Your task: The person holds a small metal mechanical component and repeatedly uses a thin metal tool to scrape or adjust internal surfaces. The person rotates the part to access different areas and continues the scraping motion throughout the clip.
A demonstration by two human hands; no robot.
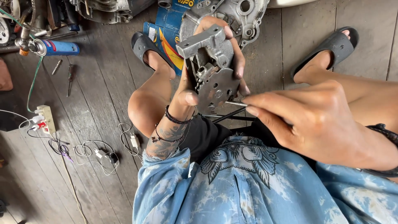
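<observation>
My left hand (195,89) grips a grey cast metal engine part (209,68) and holds it upright in front of my chest, fingers wrapped over its top and right side. A round plate with small holes sits on its lower face. My right hand (306,120) pinches a thin metal tool (235,103) whose tip touches that round plate. A second dark thin rod (228,115) shows just below the tool.
A grey engine casing (248,16) lies on a blue box (168,25) on the wooden floor beyond my sandalled feet. To the left lie a blue gas torch can (58,47), screwdrivers (69,79), a power strip (46,118) and tangled charger cables (99,155).
</observation>
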